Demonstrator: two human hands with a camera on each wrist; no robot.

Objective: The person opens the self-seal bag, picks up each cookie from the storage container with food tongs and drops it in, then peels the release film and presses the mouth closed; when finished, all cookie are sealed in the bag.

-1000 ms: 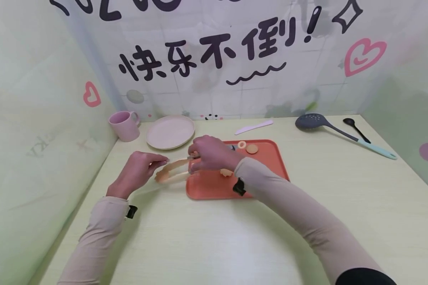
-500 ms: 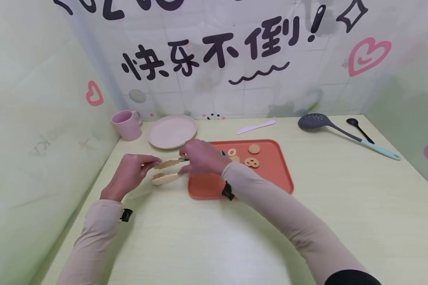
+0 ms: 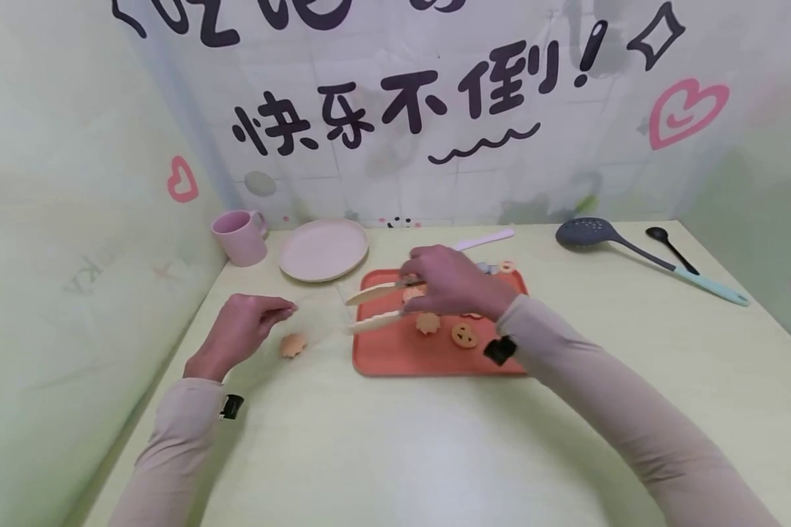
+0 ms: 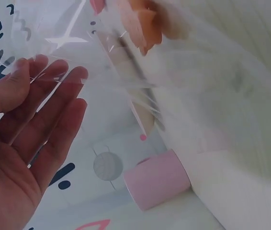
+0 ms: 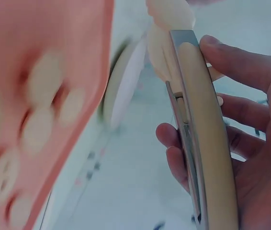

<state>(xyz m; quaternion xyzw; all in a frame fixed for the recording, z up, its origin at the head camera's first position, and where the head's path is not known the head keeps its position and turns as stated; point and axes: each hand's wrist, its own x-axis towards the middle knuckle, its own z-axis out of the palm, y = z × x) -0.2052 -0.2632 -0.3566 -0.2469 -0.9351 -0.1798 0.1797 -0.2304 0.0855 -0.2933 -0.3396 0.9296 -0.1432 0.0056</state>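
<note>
The right hand [image 3: 458,282] is gripping a pair of cream-tipped tongs [image 3: 377,306], fingers curled round the handle, and is carrying them back over the orange tray [image 3: 395,359]. Half a second ago the tong tips were at the left hand, off the tray's left edge; now they are hanging apart over the tray's left part, with nothing between them.

A flower-shaped biscuit [image 3: 293,345] is now lying on the table [image 3: 395,439] just beside the left hand [image 3: 240,333], where no biscuit was lying before. In the left wrist view it appears behind a clear film, probably a transparent bag [image 4: 126,62]; the head view is too faint to confirm whether the biscuit is inside it. The left hand's fingers [image 4: 54,91] are lying nearly straight against that film, relaxed, pinching nothing that can be made out.

Judged from this, one transfer from tray to bag side is complete, and the tongs are returning for another piece. Several biscuits are remaining on the tray, among them a flower-shaped one [image 3: 428,323] and a round one with holes [image 3: 464,335], both near the tong tips.

Behind are standing a pink mug [image 3: 240,236], a pale plate [image 3: 324,249], a slotted spoon [image 3: 583,232] and a small black spoon [image 3: 662,238].
</note>
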